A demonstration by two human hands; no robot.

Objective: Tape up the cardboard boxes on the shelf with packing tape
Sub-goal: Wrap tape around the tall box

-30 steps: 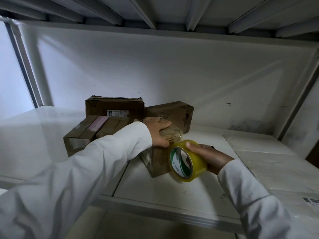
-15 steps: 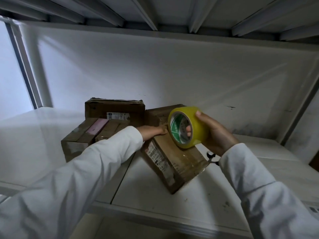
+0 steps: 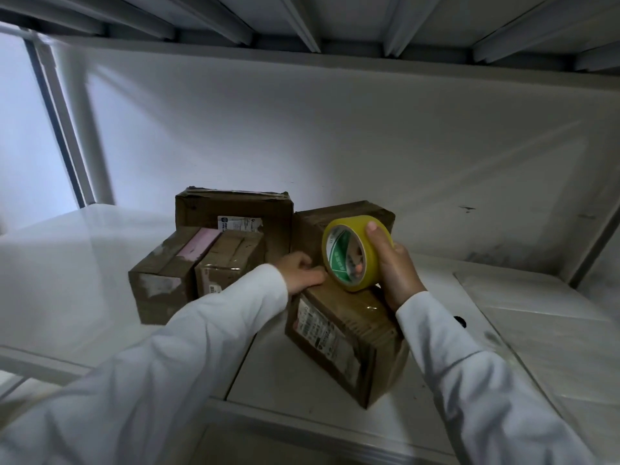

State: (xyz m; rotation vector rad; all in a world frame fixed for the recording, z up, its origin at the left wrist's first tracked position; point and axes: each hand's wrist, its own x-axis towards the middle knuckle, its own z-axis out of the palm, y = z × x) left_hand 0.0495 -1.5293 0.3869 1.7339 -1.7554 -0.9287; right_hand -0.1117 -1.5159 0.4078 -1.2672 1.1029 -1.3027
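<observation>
Since a moment ago the nearest cardboard box (image 3: 349,333) has been pulled toward the lower centre of the frame and turned, and the roll of packing tape (image 3: 352,253) has come up from the shelf (image 3: 302,380) to stand on edge at the box's far top. The right hand (image 3: 396,266) holds the roll, its grip wrapped round the yellow rim with the thumb on top. The left hand (image 3: 302,273) presses down on the box's upper left corner with curled fingers; whether it pinches a tape end cannot be told. This looks like the start of a strip along the top.

Three more boxes (image 3: 231,226) sit behind, in the middle of the frame, close together. The shelf is white and scuffed, with a white back wall (image 3: 335,129), metal ribs (image 3: 302,18) overhead and a bright window (image 3: 30,135) at upper left.
</observation>
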